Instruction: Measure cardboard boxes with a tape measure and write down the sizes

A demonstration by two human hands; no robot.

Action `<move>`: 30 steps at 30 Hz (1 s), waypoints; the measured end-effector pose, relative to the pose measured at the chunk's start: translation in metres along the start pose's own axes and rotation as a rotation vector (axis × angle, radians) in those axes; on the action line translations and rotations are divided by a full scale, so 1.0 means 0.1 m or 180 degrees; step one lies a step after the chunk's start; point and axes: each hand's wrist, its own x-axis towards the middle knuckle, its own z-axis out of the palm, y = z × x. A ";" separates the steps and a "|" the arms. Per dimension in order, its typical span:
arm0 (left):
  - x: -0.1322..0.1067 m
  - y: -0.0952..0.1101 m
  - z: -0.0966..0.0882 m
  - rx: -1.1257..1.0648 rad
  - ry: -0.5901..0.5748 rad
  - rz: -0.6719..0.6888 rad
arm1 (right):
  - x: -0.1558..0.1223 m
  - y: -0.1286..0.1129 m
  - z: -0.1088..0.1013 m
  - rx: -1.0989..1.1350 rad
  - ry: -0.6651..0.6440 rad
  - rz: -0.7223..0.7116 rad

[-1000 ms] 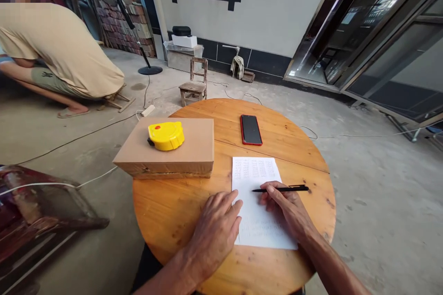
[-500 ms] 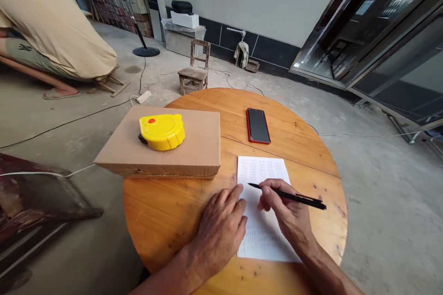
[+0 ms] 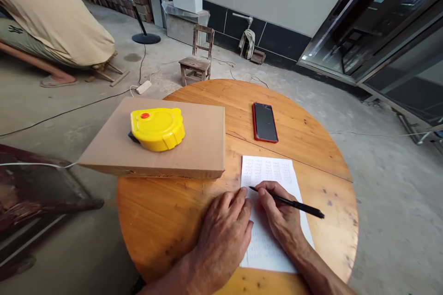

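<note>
A black pen [image 3: 297,204] is pinched in my right hand [image 3: 282,216], its tip at the paper near my left fingertips. Under both hands lies a white sheet of paper [image 3: 268,169], with rows of small handwriting at its top and more near its lower part. My left hand [image 3: 226,235] rests flat, fingers stretched out, across the sheet's left edge and the wooden table. Part of the writing is covered by my hands.
The round wooden table [image 3: 166,212] also bears a cardboard box [image 3: 204,138] with a yellow tape measure [image 3: 157,128] on top. A red-cased phone [image 3: 265,122] lies beyond the paper. Farther off are a small wooden chair [image 3: 196,62] and a seated person [image 3: 58,18].
My right hand has lowered, bringing the pen tip down to the paper near the left fingers. The whole view has shifted slightly. My left hand keeps its place on the sheet.
</note>
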 end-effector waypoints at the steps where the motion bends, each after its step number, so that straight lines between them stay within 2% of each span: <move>1: 0.00 0.00 0.00 -0.0013 0.0008 -0.0007 | 0.00 0.00 0.00 -0.0083 0.0003 -0.0051; 6: 0.00 0.01 0.01 -0.0095 0.0091 -0.0058 | 0.01 -0.01 0.02 -0.0307 -0.0066 -0.0360; 16: -0.01 0.00 0.00 -0.0294 0.0177 -0.0091 | 0.06 -0.06 0.05 -0.0482 -0.0156 -0.0606; 25: 0.00 0.01 -0.01 -0.0287 0.0236 -0.0108 | 0.04 0.01 0.04 -0.0367 -0.0099 -0.0486; 30: -0.02 0.00 0.00 -0.0174 0.0102 -0.0275 | 0.04 0.00 0.04 -0.0244 -0.0018 -0.0377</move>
